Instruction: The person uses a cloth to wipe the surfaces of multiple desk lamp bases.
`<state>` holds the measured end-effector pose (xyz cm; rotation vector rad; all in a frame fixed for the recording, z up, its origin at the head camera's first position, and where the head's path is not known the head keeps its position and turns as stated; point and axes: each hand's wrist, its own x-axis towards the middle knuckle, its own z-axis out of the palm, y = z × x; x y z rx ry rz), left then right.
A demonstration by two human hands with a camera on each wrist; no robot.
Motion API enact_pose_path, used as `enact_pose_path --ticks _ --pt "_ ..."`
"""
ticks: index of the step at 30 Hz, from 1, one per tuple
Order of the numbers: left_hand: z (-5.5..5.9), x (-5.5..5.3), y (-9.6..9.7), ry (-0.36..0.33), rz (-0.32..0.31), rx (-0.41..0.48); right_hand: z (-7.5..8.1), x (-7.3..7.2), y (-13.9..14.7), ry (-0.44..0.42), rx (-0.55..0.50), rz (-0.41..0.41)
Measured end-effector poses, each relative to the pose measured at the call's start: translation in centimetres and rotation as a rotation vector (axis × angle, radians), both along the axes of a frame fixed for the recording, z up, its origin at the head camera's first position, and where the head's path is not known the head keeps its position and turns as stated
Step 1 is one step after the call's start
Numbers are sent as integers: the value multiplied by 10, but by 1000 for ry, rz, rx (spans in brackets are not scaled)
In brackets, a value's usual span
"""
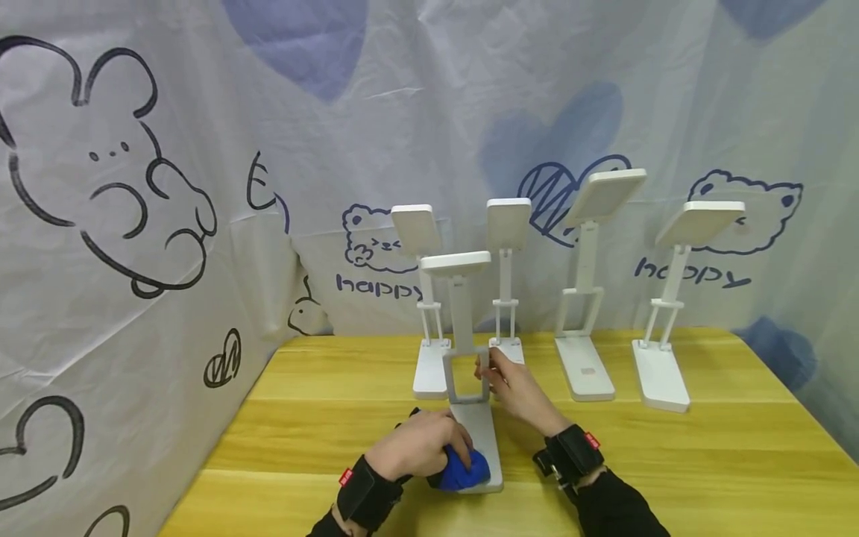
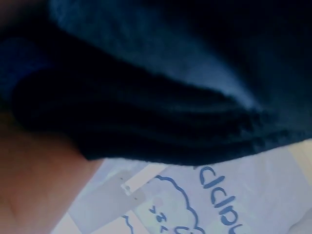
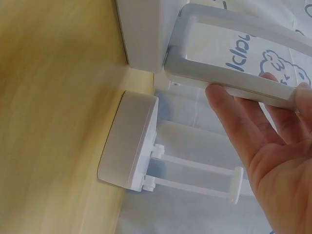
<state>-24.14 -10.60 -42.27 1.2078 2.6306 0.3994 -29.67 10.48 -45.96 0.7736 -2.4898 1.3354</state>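
A white folding desk lamp (image 1: pixel 461 317) stands upright at the front of the group, with an open rectangular frame between its base and upper arm. My left hand (image 1: pixel 424 443) grips a bunched blue cloth (image 1: pixel 464 471) against the lamp's base, near its front end. Folds of this cloth, dark and blurred, fill most of the left wrist view. My right hand (image 1: pixel 522 394) holds the right side of the frame; in the right wrist view, fingertips lie along the frame (image 3: pixel 234 83) and the thumb is at its upper part.
Behind stand several similar white lamps: one at left (image 1: pixel 429 369), one in the middle (image 1: pixel 505 280), one right of it (image 1: pixel 585 365), one at far right (image 1: pixel 661 377). All are on a yellow wooden table (image 1: pixel 322 418). A printed curtain (image 1: pixel 282 112) hangs behind and at left.
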Motion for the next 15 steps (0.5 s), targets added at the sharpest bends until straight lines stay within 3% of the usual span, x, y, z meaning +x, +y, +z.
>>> enact_pose_path --ticks 4,15 --pt "0 -5 -5 17 77 14 0 -1 0 5 3 -16" --pt "-14 -15 -11 215 230 -36 -2 -3 -1 22 14 -14"
